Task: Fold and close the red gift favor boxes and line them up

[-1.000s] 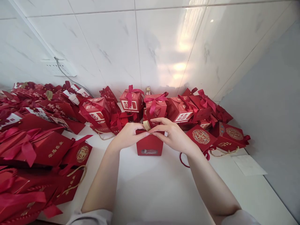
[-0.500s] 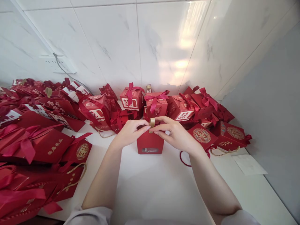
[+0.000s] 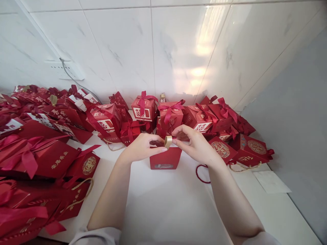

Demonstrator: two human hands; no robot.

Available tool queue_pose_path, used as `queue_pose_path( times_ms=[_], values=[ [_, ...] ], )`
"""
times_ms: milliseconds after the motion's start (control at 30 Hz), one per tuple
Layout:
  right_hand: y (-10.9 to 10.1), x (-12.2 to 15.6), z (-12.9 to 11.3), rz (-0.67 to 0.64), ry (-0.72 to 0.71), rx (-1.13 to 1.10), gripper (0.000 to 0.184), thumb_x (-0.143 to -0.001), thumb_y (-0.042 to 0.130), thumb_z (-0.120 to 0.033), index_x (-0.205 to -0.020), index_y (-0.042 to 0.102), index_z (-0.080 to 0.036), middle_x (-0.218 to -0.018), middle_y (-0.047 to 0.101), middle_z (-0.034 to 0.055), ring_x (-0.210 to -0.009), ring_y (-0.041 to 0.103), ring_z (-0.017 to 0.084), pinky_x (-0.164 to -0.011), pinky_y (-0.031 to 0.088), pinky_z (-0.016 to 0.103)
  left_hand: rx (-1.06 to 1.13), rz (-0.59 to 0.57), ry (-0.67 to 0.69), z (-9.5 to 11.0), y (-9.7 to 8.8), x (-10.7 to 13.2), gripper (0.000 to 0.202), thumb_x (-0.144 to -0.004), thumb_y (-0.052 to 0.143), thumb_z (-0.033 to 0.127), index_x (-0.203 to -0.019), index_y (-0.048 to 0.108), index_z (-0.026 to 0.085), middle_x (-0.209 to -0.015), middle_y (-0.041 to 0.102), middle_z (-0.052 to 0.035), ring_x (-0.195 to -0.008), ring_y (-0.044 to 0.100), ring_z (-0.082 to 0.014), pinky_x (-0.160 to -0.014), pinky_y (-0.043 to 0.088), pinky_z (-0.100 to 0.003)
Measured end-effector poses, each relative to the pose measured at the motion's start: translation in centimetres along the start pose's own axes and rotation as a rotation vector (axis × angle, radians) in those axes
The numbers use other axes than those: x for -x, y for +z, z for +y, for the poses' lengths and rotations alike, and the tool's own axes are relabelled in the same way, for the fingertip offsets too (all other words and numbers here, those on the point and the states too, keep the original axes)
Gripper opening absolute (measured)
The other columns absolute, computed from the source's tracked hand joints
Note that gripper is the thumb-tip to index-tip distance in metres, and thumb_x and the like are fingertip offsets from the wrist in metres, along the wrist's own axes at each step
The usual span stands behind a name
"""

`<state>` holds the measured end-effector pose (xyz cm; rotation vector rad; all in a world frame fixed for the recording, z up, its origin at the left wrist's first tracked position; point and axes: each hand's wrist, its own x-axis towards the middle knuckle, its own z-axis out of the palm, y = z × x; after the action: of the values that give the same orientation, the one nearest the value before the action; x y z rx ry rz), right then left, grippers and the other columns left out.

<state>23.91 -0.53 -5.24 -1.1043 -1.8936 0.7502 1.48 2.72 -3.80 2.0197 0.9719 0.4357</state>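
Note:
A small red gift box (image 3: 166,160) with a clear window low on its front stands upright on the white table. Above its top edge rises a gold ribbon loop (image 3: 168,141). My left hand (image 3: 143,147) has its thumb and fingers closed at the loop's left side. From the right, my right hand (image 3: 198,144) pinches the loop's edge between thumb and forefinger. The box's top is partly hidden by my fingers, and the ribbon's lower ends cannot be made out.
Red gift boxes with ribbon bows (image 3: 170,114) line the tiled wall. More red boxes (image 3: 56,161) crowd the left side of the table. A dark red cord (image 3: 201,179) lies near my right forearm, with a white paper (image 3: 272,182) farther right.
The gold loop has turned and shows wider, shifted slightly right and down. My fingers have spread a little farther apart around it. The box has turned slightly.

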Motion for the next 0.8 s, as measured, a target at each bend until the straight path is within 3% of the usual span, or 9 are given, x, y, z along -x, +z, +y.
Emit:
queue_pose_path(
  times_ms=[100, 267, 400, 667, 800],
  values=[
    [0.4, -0.1, 0.1, -0.077, -0.023, 0.077, 0.009, -0.091, 0.058, -0.021, -0.099, 0.062, -0.022, -0.098, 0.065, 0.0025, -0.085, 0.062, 0.017, -0.076, 0.049, 0.03, -0.089, 0.025, -0.018, -0.2, 0.1, -0.2, 0.027, -0.082, 0.062, 0.042, -0.089, 0.072, 0.017, -0.08, 0.069, -0.0014, -0.071, 0.058, -0.0154, -0.064, 0.043, -0.025],
    [0.6, -0.2, -0.2, -0.155, -0.066, 0.14, 0.019, -0.092, 0.049, -0.012, -0.096, 0.065, -0.022, -0.094, 0.066, 0.0019, -0.083, 0.06, 0.016, -0.072, 0.045, 0.028, -0.178, 0.097, 0.001, -0.5, 0.4, -0.5, 0.027, -0.082, 0.06, 0.041, -0.081, 0.073, 0.017, -0.067, 0.062, 0.0015, -0.06, 0.047, -0.0113, -0.057, 0.036, -0.023],
    [1.1, -0.3, 0.1, -0.116, -0.054, 0.189, 0.004, -0.091, 0.059, -0.022, -0.092, 0.062, -0.02, -0.088, 0.063, 0.0021, -0.076, 0.058, 0.017, -0.067, 0.044, 0.028, -0.194, 0.131, 0.009, -0.6, 0.8, -0.6, 0.032, -0.082, 0.058, 0.043, -0.077, 0.073, 0.016, -0.057, 0.052, 0.0026, -0.056, 0.037, -0.0096, -0.052, 0.029, -0.023],
    [2.5, -0.5, 0.9, -0.036, -0.133, 0.209, 0.011, -0.092, 0.056, -0.017, -0.082, 0.052, -0.02, -0.081, 0.055, 0.0011, -0.073, 0.053, 0.016, -0.065, 0.039, 0.027, -0.242, 0.131, 0.03, -0.9, 0.9, -0.9, 0.031, -0.084, 0.057, 0.043, -0.077, 0.073, 0.017, -0.059, 0.055, 0.0028, -0.057, 0.039, -0.0097, -0.054, 0.028, -0.024],
    [2.7, -0.6, 0.9, -0.034, -0.1, 0.158, 0.014, -0.093, 0.053, -0.018, -0.079, 0.05, -0.02, -0.079, 0.055, 0.0012, -0.071, 0.053, 0.017, -0.063, 0.038, 0.027, -0.318, 0.143, 0.087, -0.7, 0.9, -1.0, 0.031, -0.084, 0.057, 0.039, -0.066, 0.069, 0.017, -0.06, 0.052, 0.0029, -0.056, 0.037, -0.0093, -0.056, 0.027, -0.024]
  ],
)
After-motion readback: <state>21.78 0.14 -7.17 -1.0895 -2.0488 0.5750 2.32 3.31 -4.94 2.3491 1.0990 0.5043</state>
